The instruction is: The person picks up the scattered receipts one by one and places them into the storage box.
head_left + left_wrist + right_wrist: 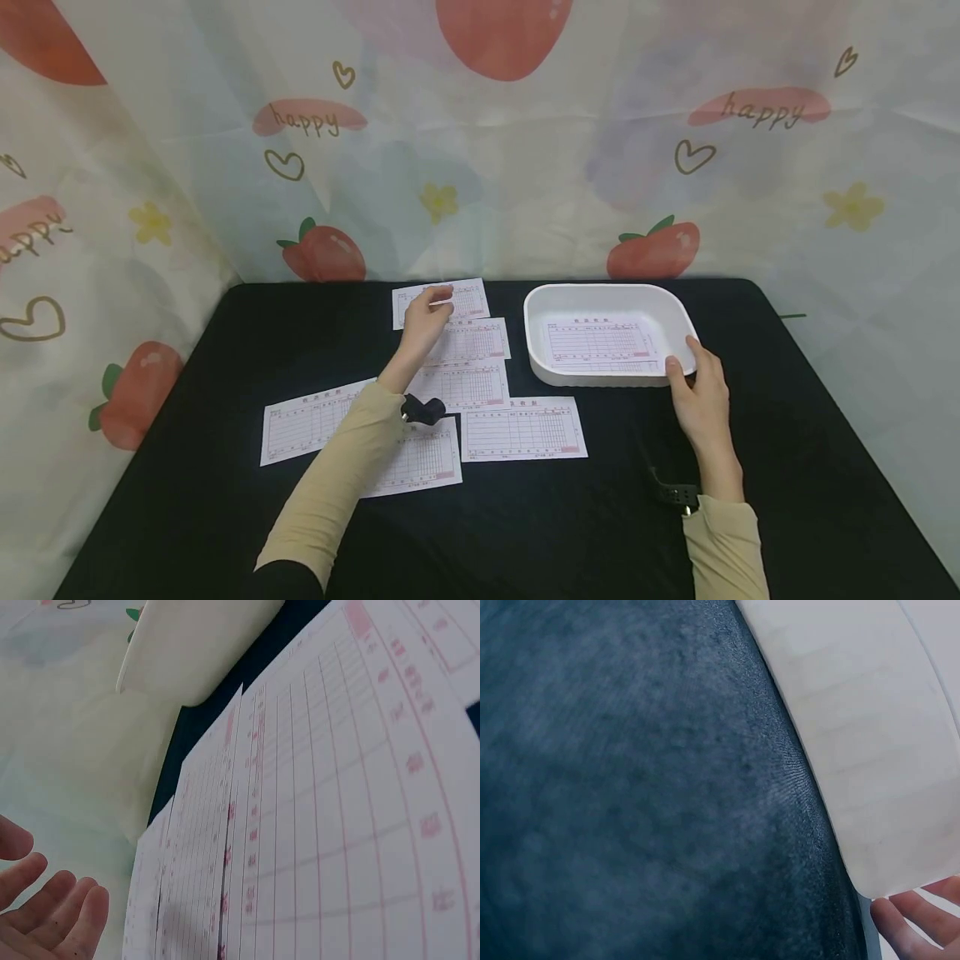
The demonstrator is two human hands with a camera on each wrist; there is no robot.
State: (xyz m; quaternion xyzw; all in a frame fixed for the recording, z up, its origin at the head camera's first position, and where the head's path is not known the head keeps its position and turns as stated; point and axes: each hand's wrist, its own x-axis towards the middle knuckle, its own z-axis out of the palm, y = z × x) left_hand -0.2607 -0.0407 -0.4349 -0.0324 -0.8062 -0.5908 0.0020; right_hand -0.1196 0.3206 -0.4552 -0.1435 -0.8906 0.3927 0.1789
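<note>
My left hand (427,315) hovers over the farthest of several printed paper forms, its fingers loosely bent. In the left wrist view those fingers (56,915) hold nothing and stand apart from the overlapping forms (300,795). Red-lined grids cover the white slips. At the right, my right hand (701,396) grips the near right corner of a white plastic tray (600,380), thumb at the rim. Inside the tray lie forms (600,340) of the same kind. The right wrist view shows the tray's outer wall (877,765) with fingertips (889,915) at its corner.
A form (525,429) lies in front of the tray, another (300,425) at the left, and one (420,462) partly under the left forearm. Black cloth (555,533) covers the table. A patterned curtain (525,183) hangs behind the far edge and along the left side.
</note>
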